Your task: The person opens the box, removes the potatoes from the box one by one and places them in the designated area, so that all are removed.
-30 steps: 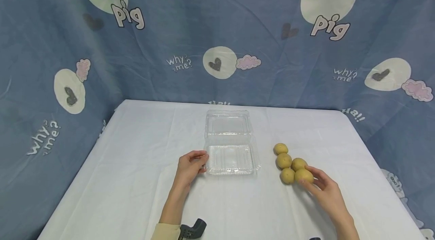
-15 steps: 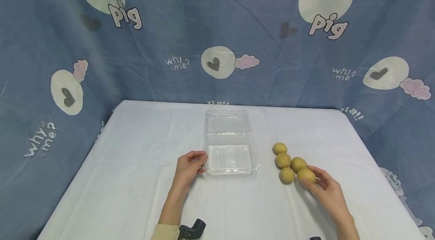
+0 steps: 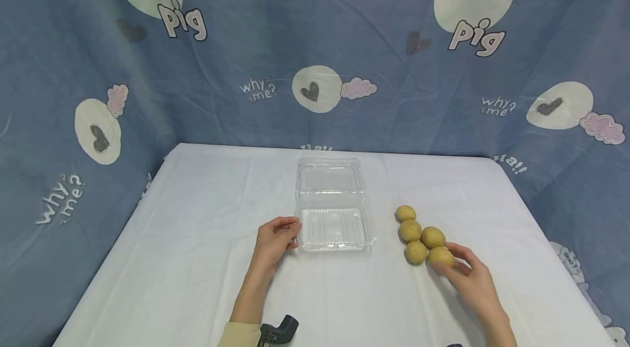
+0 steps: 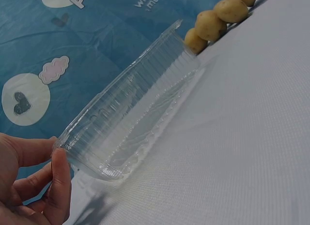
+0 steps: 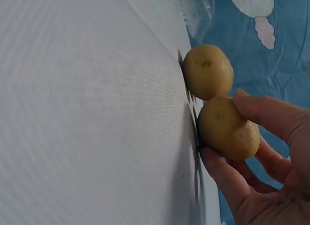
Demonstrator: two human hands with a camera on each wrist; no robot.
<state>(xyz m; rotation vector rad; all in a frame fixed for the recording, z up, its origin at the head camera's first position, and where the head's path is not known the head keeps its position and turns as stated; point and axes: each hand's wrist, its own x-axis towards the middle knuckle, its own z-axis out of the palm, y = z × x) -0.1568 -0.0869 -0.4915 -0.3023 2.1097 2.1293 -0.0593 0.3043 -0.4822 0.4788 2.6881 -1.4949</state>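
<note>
A clear plastic clamshell box (image 3: 334, 229) lies with its lid folded back, on the white cloth. My left hand (image 3: 275, 240) pinches the box's left rim between thumb and fingers, as the left wrist view shows up close with the box (image 4: 131, 108). Right of the box sit several potatoes (image 3: 410, 231) in a tight cluster. My right hand (image 3: 470, 281) holds the nearest right potato (image 3: 441, 257) between thumb and fingers. In the right wrist view that potato (image 5: 227, 128) is low over or on the cloth, beside another potato (image 5: 208, 72).
The table (image 3: 197, 281) is covered by a white cloth. A blue printed curtain (image 3: 236, 35) hangs behind it and along both sides. A dark wrist mount (image 3: 279, 330) is strapped at the left sleeve.
The potato in my right hand shifted slightly right, then back left toward its neighbours. My left hand stays at the box's rim.
</note>
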